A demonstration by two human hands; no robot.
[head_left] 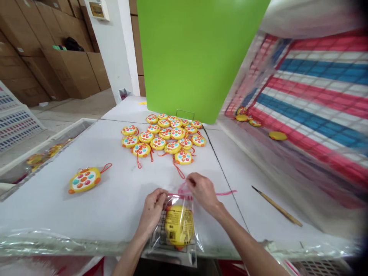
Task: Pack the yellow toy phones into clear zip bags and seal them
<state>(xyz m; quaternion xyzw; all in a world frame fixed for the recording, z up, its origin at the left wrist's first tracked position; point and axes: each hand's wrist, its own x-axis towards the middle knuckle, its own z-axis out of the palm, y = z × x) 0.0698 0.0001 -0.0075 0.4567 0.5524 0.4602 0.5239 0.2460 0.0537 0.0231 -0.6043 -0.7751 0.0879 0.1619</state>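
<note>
A clear plastic bag (189,257) with a pink strip along its top hangs at the table's near edge. Inside it lies a yellow toy (179,226), its printed back with a barcode facing up. My left hand (153,209) is closed, pinching the bag's upper left corner between thumb and fingers. At the upper right, my right hand (203,191) pinches a pink translucent strip (227,193), whose free end sticks out to the right. A loop of that strip shows beside the right fingertips; exactly how it joins the bag is unclear.
Several yellow toys with coloured dots and orange cords (158,143) are grouped mid-table, and one toy (85,180) lies apart at left. A wooden-handled tool (277,207) rests at right. Behind stands a green panel (201,57); a striped, netted bin (316,96) borders the right.
</note>
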